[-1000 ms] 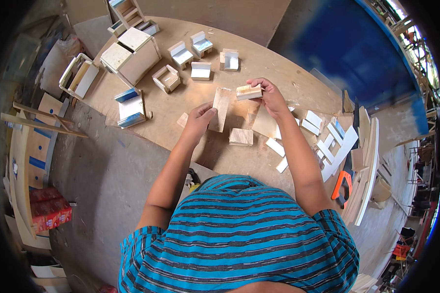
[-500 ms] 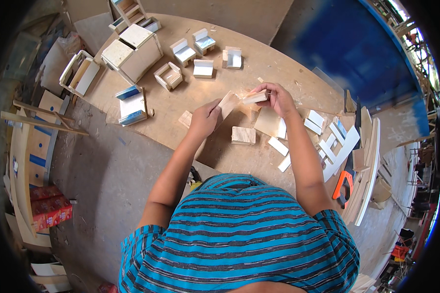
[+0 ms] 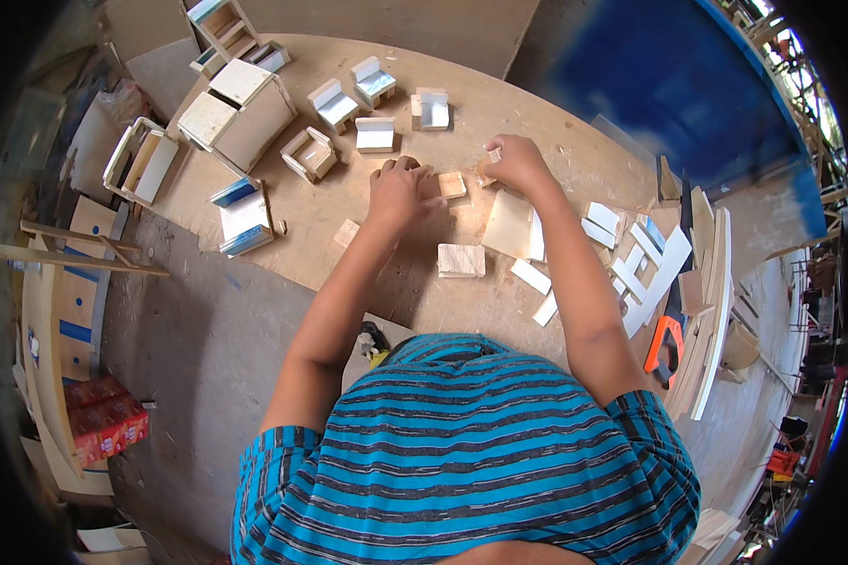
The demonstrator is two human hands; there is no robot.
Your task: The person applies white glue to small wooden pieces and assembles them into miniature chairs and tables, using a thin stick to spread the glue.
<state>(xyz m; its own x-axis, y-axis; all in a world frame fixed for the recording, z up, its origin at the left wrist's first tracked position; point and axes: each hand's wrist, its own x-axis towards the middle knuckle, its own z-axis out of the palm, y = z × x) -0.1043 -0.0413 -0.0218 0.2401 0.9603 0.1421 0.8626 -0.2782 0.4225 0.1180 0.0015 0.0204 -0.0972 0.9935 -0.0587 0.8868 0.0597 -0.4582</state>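
My left hand (image 3: 401, 195) is low over the table, its thumb stretched out to the right and its fingers apart from it. Just right of its fingers lies a small pale wooden block (image 3: 452, 185). My right hand (image 3: 518, 164) is closed, pinching a small wooden piece (image 3: 491, 162) that is mostly hidden by the fingers. Nearer to me sits a rectangular wooden block (image 3: 461, 261) with visible grain. A flat square wooden board (image 3: 507, 226) lies below my right hand, with a white edge beside my wrist.
Several miniature chairs (image 3: 375, 135) stand farther back, near a small wooden cabinet (image 3: 237, 111). A little bench with blue parts (image 3: 245, 217) is at the left edge. White strips (image 3: 531, 275) and an orange-handled saw (image 3: 666, 347) lie to the right, beside long boards (image 3: 713, 301).
My left hand has released the flat wooden piece and turned palm down over the table. My right hand has drawn back slightly from it, still pinching a wooden piece.
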